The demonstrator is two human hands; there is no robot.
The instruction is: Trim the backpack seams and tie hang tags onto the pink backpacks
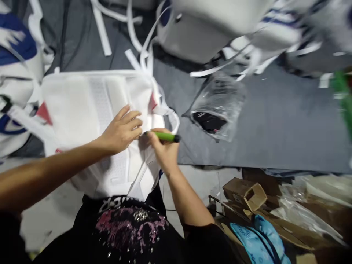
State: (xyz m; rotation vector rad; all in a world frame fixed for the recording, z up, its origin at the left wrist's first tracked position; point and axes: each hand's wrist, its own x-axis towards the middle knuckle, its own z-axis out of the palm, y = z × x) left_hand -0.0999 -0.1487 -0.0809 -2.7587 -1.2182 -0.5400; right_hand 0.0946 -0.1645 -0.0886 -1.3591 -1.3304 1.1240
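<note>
Presently, white bag (73, 99): over near edge of table (286, 124).
Green tool (166, 136): pinched in grip of right hand (168, 152), tip at bag.
Left hand (121, 130): on bag; cannot tell whether grip pinches fabric.
Clear pouch (231, 101): on table, beside bag.

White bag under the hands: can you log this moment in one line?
left hand: on white bag | right hand: holding green tool over bag | nearby: clear plastic pouch, dark contents
</note>
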